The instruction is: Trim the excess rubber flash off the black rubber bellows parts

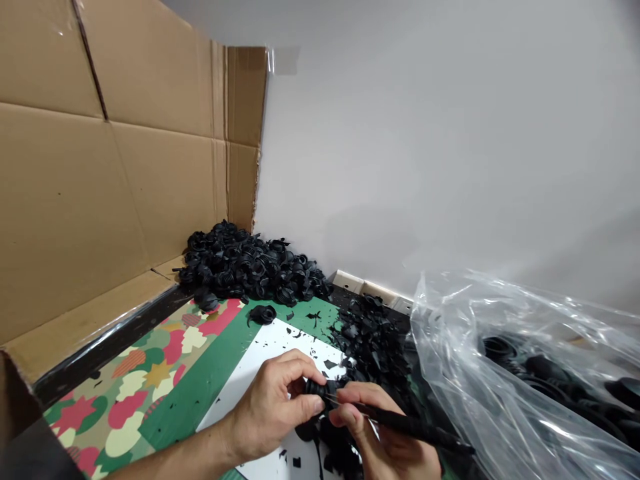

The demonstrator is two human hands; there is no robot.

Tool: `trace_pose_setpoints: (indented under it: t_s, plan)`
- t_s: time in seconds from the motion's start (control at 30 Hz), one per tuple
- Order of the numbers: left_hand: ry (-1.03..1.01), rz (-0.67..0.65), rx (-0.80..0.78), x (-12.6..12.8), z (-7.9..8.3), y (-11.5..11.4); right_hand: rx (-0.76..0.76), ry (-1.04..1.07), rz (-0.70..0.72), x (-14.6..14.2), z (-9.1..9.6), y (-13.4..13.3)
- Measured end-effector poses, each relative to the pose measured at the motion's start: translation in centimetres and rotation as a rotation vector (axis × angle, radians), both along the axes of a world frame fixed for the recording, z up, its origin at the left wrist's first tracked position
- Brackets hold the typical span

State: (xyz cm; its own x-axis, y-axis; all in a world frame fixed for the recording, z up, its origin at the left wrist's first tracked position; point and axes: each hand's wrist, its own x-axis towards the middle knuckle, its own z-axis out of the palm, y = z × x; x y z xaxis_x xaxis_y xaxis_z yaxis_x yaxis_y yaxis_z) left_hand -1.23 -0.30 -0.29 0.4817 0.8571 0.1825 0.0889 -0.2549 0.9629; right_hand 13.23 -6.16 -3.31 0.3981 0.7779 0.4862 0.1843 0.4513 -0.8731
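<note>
1. Left hand (270,410) curled around a ribbed black rubber piece (320,390), with the left fingers (305,365) closed firmly over its top.
2. Right hand (383,427) just to the right of the rubber piece, with the right fingers (350,415) closed around a black-handled knife (410,427).
3. Long axis of the knife slanting from lower right to upper left, its thin metal tip at the right end of the rubber piece, apparently touching it.
4. Rubber piece between both hands, gripped by the left, held above a white sheet (270,353) lying on a patterned mat (125,393).
5. Black scraps (373,347) beside the sheet; a heap of ribbed pieces (240,267) against a cardboard wall (100,173); more black pieces inside a clear plastic bag (500,380) at right.
</note>
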Motion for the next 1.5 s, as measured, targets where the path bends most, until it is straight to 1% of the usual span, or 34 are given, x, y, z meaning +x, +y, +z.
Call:
trace_pose_setpoints:
  t_s: [0.07, 0.13, 0.17, 0.2, 0.23, 0.27, 0.3, 0.33, 0.37, 0.4, 0.43, 0.53, 0.63, 0.73, 0.83, 1.0, 1.1, 1.17, 1.2, 1.3, 1.37, 1.5]
  plan:
    - [0.024, 0.017, 0.013, 0.1, -0.2, -0.1, 0.07, -0.166, -0.026, 0.1, 0.3, 0.0]
    - [0.045, 0.02, 0.001, 0.3, -0.4, -0.2, 0.127, -0.359, -0.124, 0.9, 0.5, 0.1]
    - [0.049, 0.015, -0.016, 0.4, -0.5, -0.3, 0.15, -0.439, -0.195, 1.6, 0.6, 0.2]
    - [0.044, 0.007, -0.04, 0.4, -0.6, -0.4, 0.17, -0.471, -0.265, 2.3, 0.6, 0.3]
    - [0.031, 0.001, -0.064, 0.5, -0.7, -0.5, 0.173, -0.46, -0.307, 3.1, 0.7, 0.4]
    - [0.014, -0.001, -0.084, 0.5, -0.7, -0.5, 0.123, -0.402, -0.384, 3.7, 0.7, 0.5]
    - [-0.004, 0.001, -0.098, 0.5, -0.7, -0.5, -0.014, -0.307, -0.448, 4.2, 0.8, 0.5]
    - [-0.02, 0.006, -0.104, 0.5, -0.6, -0.5, -0.14, -0.207, -0.472, 4.5, 0.8, 0.5]
    - [-0.033, 0.015, -0.104, 0.5, -0.5, -0.5, -0.24, -0.102, -0.468, 4.5, 0.9, 0.4]
    - [-0.044, 0.025, -0.099, 0.5, -0.5, -0.5, -0.298, -0.005, -0.428, 4.3, 1.0, 0.4]
    - [-0.058, 0.034, -0.096, 0.5, -0.4, -0.4, -0.308, 0.079, -0.368, 3.9, 1.1, 0.4]
    - [-0.126, 0.046, -0.101, 0.5, -0.2, -0.3, -0.235, 0.243, -0.189, 2.7, 1.3, 0.3]
    - [-0.205, 0.051, -0.114, 0.6, -0.3, -0.1, -0.206, 0.316, -0.055, 1.8, 1.5, 0.3]
    - [-0.257, 0.043, -0.153, 0.6, -0.6, -0.1, -0.202, 0.36, 0.036, 1.4, 1.5, 0.2]
    - [-0.253, 0.051, -0.136, 0.4, -0.9, 0.0, -0.184, 0.362, 0.062, 1.2, 1.4, 0.2]
    - [-0.18, 0.121, 0.0, 0.3, -0.5, 0.0, -0.172, 0.402, 0.068, 0.7, 1.5, 0.1]
    - [-0.151, 0.139, 0.018, 0.2, -0.3, 0.0, -0.197, 0.464, 0.114, 1.0, 1.8, 0.2]
    - [-0.13, 0.157, 0.02, 0.2, -0.2, -0.1, -0.239, 0.506, 0.147, 1.5, 1.9, 0.2]
    - [-0.121, 0.165, 0.019, 0.2, -0.2, -0.1, -0.268, 0.492, 0.124, 1.7, 2.0, 0.2]
    - [-0.105, 0.177, 0.012, 0.3, -0.2, -0.2, -0.318, 0.35, -0.014, 1.8, 1.8, 0.2]
    - [-0.101, 0.177, 0.017, 0.3, -0.2, -0.3, -0.267, 0.317, -0.045, 1.4, 1.5, 0.1]
    - [-0.092, 0.168, 0.04, 0.4, -0.2, -0.3, -0.109, 0.318, -0.008, -0.1, 0.8, 0.2]
